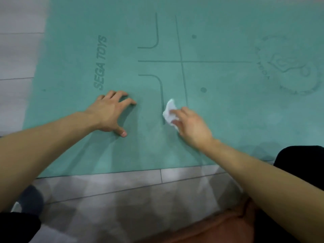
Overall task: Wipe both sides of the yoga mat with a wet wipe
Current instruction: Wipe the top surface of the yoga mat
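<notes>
Progress looks partial, as far as one view can show: the yoga mat point(219, 120) lies flat on the tiled floor point(108, 195) with its printed face up, so you are on the first side and the underside is, by my judgement, not yet wiped. On the left, the mat's short edge sits against the pale tiles, and the printed lettering point(100, 63) runs beside it. Your left hand point(109, 114) is spread on the mat just below that lettering, fingers arched with the tips and thumb pressing down, holding nothing; it seems to be steadying the mat. To its right, your right hand point(192, 124) pinches the crumpled white wet wipe point(170, 112) between fingers and thumb and holds it against the mat, over the lower curved guide line point(160, 88) near the mat's near edge. Farther right, the round emblem point(287, 65) and the ground around it show no clear damp sheen, so I cannot tell how much of this face is already wiped. The stretch to the right probably remains, then the flip and the second side.
</notes>
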`<state>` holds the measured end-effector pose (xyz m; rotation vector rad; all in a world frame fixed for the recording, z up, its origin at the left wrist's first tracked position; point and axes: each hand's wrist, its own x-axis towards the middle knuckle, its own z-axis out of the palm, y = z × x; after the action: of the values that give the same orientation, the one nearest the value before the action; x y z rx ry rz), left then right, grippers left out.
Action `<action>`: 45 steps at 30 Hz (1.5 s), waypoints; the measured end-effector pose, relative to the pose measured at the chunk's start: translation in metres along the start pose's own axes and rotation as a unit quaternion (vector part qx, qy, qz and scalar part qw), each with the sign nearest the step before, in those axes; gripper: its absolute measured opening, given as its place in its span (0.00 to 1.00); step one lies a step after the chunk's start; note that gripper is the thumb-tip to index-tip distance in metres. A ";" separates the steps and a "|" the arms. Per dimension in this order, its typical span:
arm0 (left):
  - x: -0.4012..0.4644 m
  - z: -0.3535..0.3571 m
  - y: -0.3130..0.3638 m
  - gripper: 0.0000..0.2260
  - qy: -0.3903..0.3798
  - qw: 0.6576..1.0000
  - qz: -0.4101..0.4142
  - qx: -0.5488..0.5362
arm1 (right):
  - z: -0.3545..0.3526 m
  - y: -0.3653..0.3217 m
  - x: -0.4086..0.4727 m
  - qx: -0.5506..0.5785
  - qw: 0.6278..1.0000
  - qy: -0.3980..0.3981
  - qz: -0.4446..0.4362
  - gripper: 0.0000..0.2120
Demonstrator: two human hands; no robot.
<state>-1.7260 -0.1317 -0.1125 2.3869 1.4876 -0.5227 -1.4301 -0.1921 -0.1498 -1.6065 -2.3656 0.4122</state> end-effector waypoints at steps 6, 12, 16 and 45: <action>0.002 -0.016 0.021 0.55 -0.029 0.999 -0.029 0.033 | 0.021 -0.041 -0.036 0.037 0.994 0.006 0.100 0.11; -0.008 -0.017 0.053 0.46 -0.012 0.998 -0.013 0.062 | -0.011 0.014 -0.040 -0.047 0.981 0.071 0.176 0.05; -0.012 -0.018 0.060 0.52 -0.045 0.993 0.081 0.067 | 0.009 -0.028 -0.064 0.043 0.954 0.116 0.274 0.06; -0.014 0.003 0.027 0.73 0.005 0.993 0.060 0.099 | 0.033 -0.020 -0.039 -0.012 0.992 -0.043 -0.118 0.17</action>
<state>-1.7073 -0.1557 -0.1082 2.6136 1.3412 -0.6590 -1.4448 -0.2388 -0.1750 -1.3204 -2.5946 0.4129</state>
